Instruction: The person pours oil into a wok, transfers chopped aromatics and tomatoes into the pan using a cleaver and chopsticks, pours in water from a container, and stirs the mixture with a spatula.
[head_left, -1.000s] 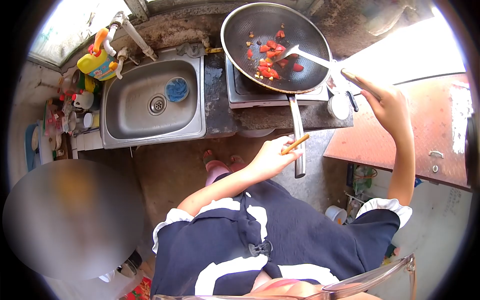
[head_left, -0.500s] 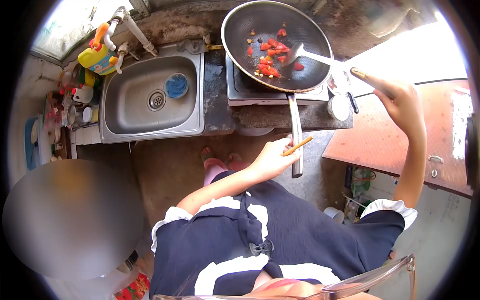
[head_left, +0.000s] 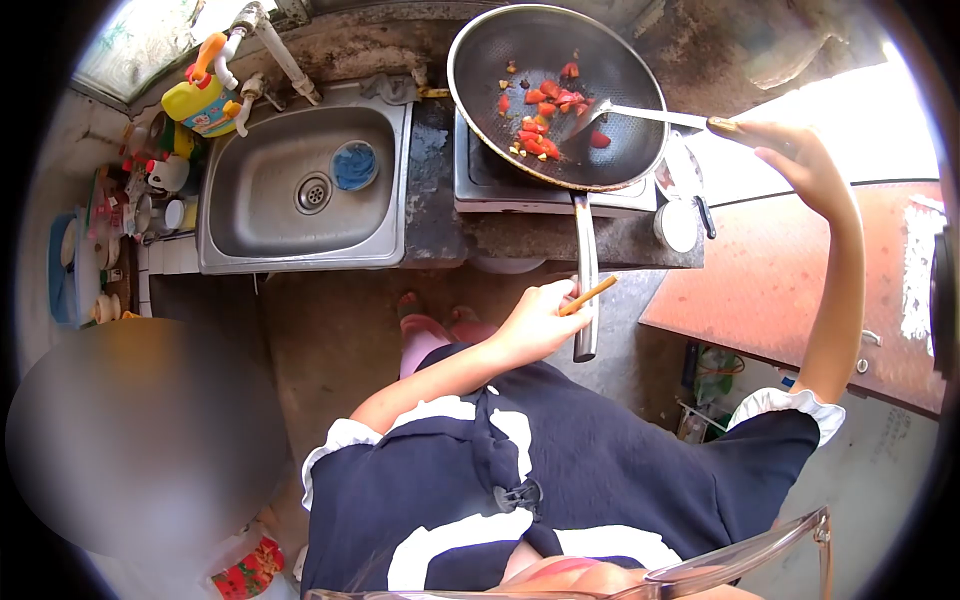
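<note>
A dark wok (head_left: 620,90) rests on the stove (head_left: 480,190), with red chopped pieces (head_left: 538,146) and small yellowish bits inside. My left hand (head_left: 545,318) is closed at the wok's metal handle (head_left: 586,240), and a short brown stick (head_left: 590,295) pokes out from its fingers. At the right, my right hand (head_left: 795,160) is closed on the end of a metal spatula (head_left: 650,115). The spatula's blade touches the inside of the wok beside the red pieces.
A steel sink (head_left: 250,190) holding a bowl with blue contents (head_left: 354,165) is at the left. A yellow bottle (head_left: 200,105) hangs by the tap. Right of the stove are a white round container (head_left: 677,227) and a reddish-brown surface (head_left: 780,250).
My right hand has moved a little right and the spatula now lies flatter, its blade slightly farther right. The view has shifted slightly. My left hand stays at the handle.
</note>
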